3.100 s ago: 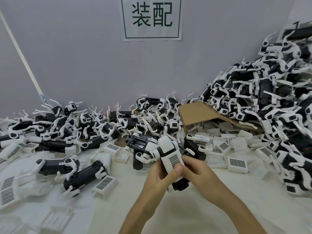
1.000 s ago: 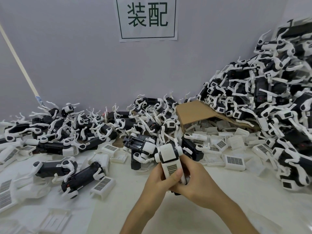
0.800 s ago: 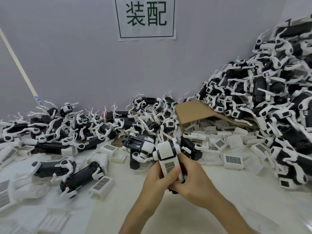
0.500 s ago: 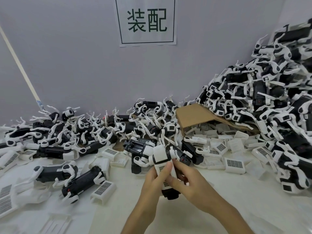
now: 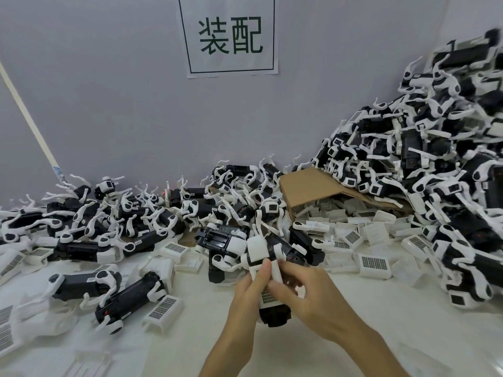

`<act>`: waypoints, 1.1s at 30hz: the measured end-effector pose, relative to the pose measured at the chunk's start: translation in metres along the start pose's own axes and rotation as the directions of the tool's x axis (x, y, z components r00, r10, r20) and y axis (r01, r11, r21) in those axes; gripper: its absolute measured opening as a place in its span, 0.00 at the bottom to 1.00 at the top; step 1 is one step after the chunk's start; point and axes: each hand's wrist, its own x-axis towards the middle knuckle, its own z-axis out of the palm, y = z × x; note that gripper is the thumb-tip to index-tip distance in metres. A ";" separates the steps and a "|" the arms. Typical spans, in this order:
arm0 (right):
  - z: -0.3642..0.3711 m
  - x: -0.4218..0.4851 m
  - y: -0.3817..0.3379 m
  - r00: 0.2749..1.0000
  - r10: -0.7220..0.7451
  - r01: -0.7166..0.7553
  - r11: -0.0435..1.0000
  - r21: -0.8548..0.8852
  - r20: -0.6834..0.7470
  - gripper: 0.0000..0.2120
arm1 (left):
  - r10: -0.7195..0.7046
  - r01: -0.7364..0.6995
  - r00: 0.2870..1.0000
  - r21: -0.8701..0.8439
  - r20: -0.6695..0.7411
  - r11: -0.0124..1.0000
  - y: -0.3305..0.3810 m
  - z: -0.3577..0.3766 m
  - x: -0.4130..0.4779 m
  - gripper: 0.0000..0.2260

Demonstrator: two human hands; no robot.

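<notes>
Head view: since the earlier frames, the thumb of our left hand and the forefinger of our right hand have slid up over the white grilled plastic cover on the black-and-white plastic robot-dog toy. We judge the cover nearly seated. Both hands are together, clamped on the toy, near centre above the white table. Its white head end points far, and its black end points near.

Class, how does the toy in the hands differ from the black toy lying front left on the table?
The held toy is gripped by the left hand and right hand; the table toy lies untouched. The held toy carries a white grille cover; the table toy shows a bare black body. Both are black and white.
</notes>
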 end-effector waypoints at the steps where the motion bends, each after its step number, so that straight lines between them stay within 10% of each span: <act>1: -0.002 0.000 0.001 0.999 0.002 -0.001 1.000 0.023 -0.032 0.15 | -0.001 0.001 1.000 0.027 0.019 1.000 0.000 0.000 0.000 0.22; 10: -0.012 0.004 0.007 0.947 -0.006 0.016 0.999 0.029 -0.320 0.10 | -0.028 0.026 0.996 0.021 0.081 0.999 -0.004 0.000 0.007 0.28; 20: -0.002 0.003 0.004 0.988 0.089 -0.090 0.996 -0.008 -0.123 0.10 | -0.087 0.090 0.996 -0.085 0.036 0.992 -0.011 0.003 0.005 0.22; 33: -0.005 0.005 0.001 0.949 0.216 -0.174 0.966 0.190 -0.229 0.08 | 0.142 -0.133 0.990 0.319 -0.005 0.938 -0.011 -0.001 0.007 0.28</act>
